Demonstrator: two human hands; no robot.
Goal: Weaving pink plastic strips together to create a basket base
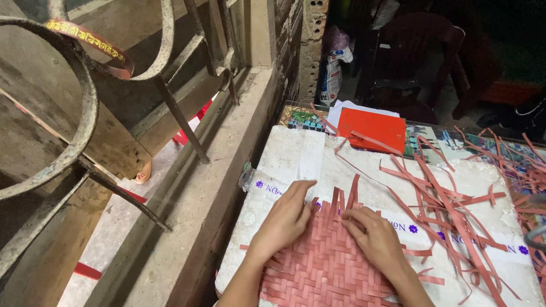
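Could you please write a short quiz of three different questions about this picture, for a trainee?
1. True or false: both hands rest on the pink woven strip mat.
2. What lies at the far edge of the white foam board?
A. a flat orange-red card
B. a pair of scissors
C. a glass jar
3. On which side of the mat are the loose pink strips scattered?

Key:
1. True: the left hand and the right hand press on its upper edge.
2. A, the flat orange-red card.
3. The person's right.

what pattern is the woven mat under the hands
A salmon-pink herringbone weave on the woven mat, clearest in the head view.
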